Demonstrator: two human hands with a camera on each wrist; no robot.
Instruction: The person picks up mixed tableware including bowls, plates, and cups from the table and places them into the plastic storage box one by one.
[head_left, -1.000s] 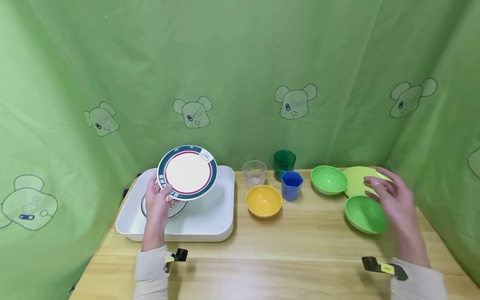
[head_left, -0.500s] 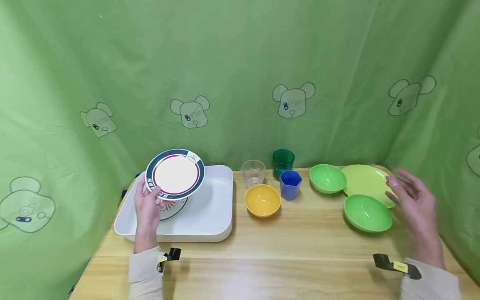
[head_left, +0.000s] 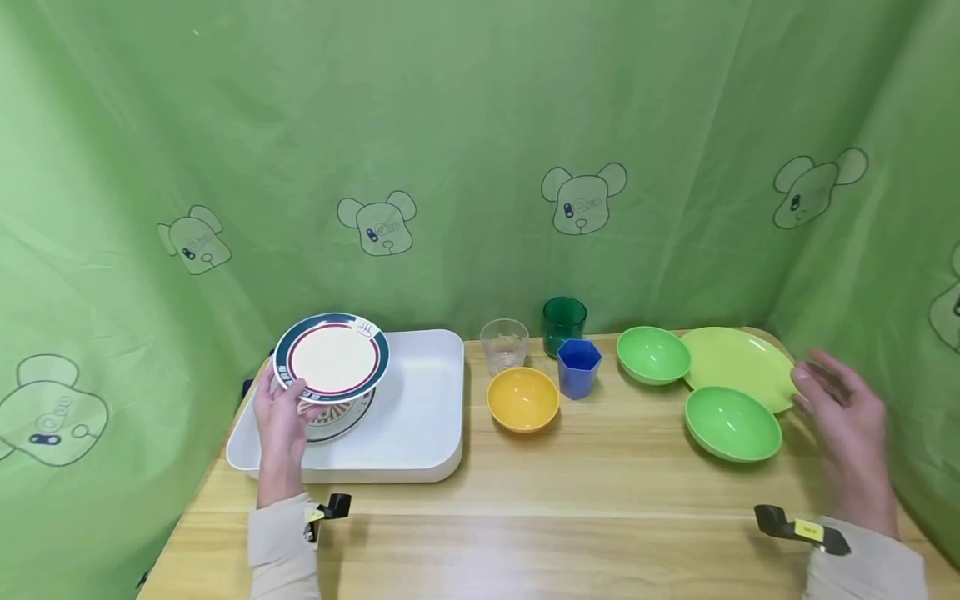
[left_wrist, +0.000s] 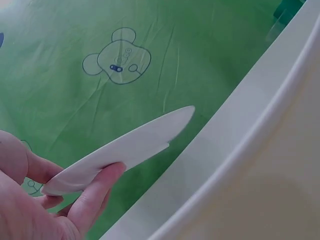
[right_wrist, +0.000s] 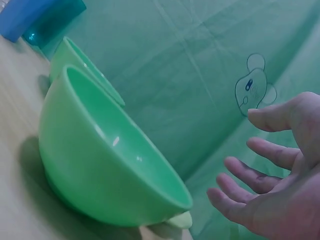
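Observation:
A white plate (head_left: 333,358) with a dark green rim band and a thin red ring is pinched at its lower left edge by my left hand (head_left: 281,421). The left wrist view shows the plate (left_wrist: 125,147) nearly edge-on, fingers beneath it. Below it, in the white tray (head_left: 420,417), lies a second patterned plate (head_left: 337,425), partly hidden. My right hand (head_left: 843,425) hovers at the far right with loosely bent fingers and nothing in them. Nearest to it are a green bowl (head_left: 733,423) and a yellow-green plate (head_left: 738,362), apart from the hand.
Another green bowl (head_left: 654,355) touches or overlaps the yellow-green plate's left side. Mid-table stand an orange bowl (head_left: 522,400), a blue hexagonal cup (head_left: 577,368), a dark green cup (head_left: 564,325) and a clear cup (head_left: 504,346). A green curtain (head_left: 480,167) closes off the back and sides.
My left hand has carried the plate left and slightly down over the tray. My right hand has drawn away to the right from the green bowl and yellow-green plate.

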